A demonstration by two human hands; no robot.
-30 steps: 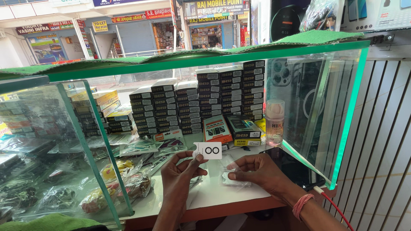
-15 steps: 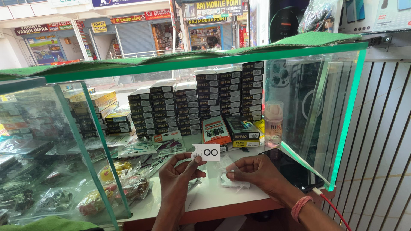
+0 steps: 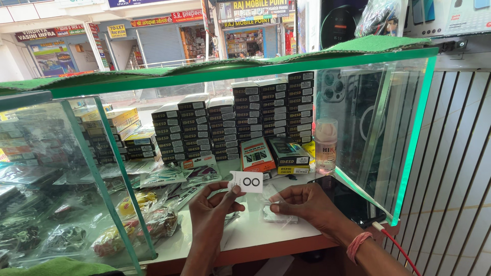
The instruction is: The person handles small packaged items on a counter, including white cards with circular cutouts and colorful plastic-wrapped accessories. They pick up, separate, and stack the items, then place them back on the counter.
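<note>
Behind a glass shop display case, a person's left hand pinches a small white card bearing two black rings, thumb and fingers closed on its left edge, lifting it clear of the white worktop. The card sits near the centre of the view, at about 12 o'clock from the left hand. At 3 o'clock from it, the right hand presses down on a clear plastic packet lying flat on the worktop, fingers curled onto its top edge; a pink band circles that wrist. At 12 o'clock from both hands rise stacks of small black boxes, with an orange box in front and a clear spray bottle at 1 o'clock. Bagged accessories lie at 9 o'clock.
</note>
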